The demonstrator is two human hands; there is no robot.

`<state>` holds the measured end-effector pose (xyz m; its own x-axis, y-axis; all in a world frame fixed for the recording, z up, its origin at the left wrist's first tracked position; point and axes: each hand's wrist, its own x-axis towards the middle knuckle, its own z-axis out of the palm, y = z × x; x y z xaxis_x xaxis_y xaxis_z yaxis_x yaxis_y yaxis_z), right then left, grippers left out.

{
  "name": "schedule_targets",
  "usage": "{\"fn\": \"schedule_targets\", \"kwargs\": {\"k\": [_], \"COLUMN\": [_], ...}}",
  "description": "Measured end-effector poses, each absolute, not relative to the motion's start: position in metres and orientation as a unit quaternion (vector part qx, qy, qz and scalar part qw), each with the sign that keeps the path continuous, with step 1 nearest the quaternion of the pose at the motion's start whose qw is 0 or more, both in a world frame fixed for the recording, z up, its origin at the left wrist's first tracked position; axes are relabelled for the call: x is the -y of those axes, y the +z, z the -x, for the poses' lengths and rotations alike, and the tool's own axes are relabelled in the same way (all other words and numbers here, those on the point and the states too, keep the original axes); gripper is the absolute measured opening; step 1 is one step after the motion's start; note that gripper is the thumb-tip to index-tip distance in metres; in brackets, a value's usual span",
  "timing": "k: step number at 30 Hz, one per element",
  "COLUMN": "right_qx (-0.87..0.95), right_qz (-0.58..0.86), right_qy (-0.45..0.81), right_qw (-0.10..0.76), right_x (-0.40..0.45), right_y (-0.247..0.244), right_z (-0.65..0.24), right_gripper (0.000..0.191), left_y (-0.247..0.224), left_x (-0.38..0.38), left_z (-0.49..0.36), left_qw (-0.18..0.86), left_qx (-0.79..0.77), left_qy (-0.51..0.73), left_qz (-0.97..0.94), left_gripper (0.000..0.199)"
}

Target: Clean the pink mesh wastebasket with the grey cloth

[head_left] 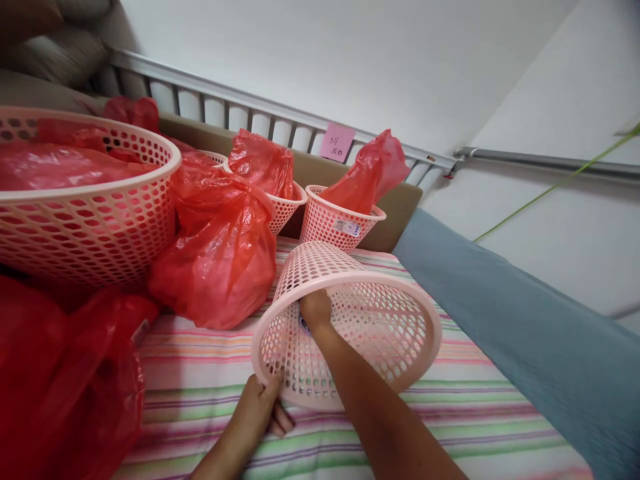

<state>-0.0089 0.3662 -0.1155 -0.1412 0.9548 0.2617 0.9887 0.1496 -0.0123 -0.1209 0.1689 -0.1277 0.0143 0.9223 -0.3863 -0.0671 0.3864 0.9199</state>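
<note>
A pink perforated plastic basket (395,283) lies tilted on its side on the striped cloth (200,373), its open mouth facing me. My left hand (263,407) grips the lower left of its rim, thumb at the rim and fingers curled below. My right hand (316,310) reaches inside through the mouth, its fingers closed near the left inner wall. Just under it shows a small dark-rimmed round thing, mostly hidden, so I cannot make out what the fingers hold.
A large pink basket (90,233) stands at left beside a stuffed red plastic bag (220,260). Another red bag (60,380) fills the lower left. Behind, a basket (327,223) holds a red bag. A pink note (337,142) hangs on the white railing (240,100).
</note>
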Motion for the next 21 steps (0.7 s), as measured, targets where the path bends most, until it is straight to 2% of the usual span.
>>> {"fn": "schedule_targets", "kwargs": {"k": [5, 12, 17, 21], "right_qx": [0.758, 0.781, 0.815, 0.822], "right_qz": [0.642, 0.616, 0.567, 0.545], "right_qy": [-0.074, -0.065, 0.004, 0.055], "right_qw": [0.089, 0.081, 0.122, 0.156], "right_x": [-0.357, -0.285, -0.190, -0.161], "right_y": [-0.113, -0.102, -0.112, -0.115], "right_z": [0.005, 0.006, -0.002, -0.013], "right_gripper": [0.035, 0.033, 0.040, 0.046], "left_y": [-0.116, -0.124, -0.122, -0.124], "left_x": [-0.174, -0.172, -0.167, -0.166], "left_z": [0.148, 0.143, 0.138, 0.135], "left_qw": [0.476, 0.536, 0.554, 0.557], "left_qx": [-0.577, -0.562, -0.557, -0.567], "left_qy": [0.492, 0.492, 0.496, 0.487], "left_qz": [-0.446, -0.392, -0.369, -0.361], "left_gripper": [0.048, 0.051, 0.054, 0.055]}}
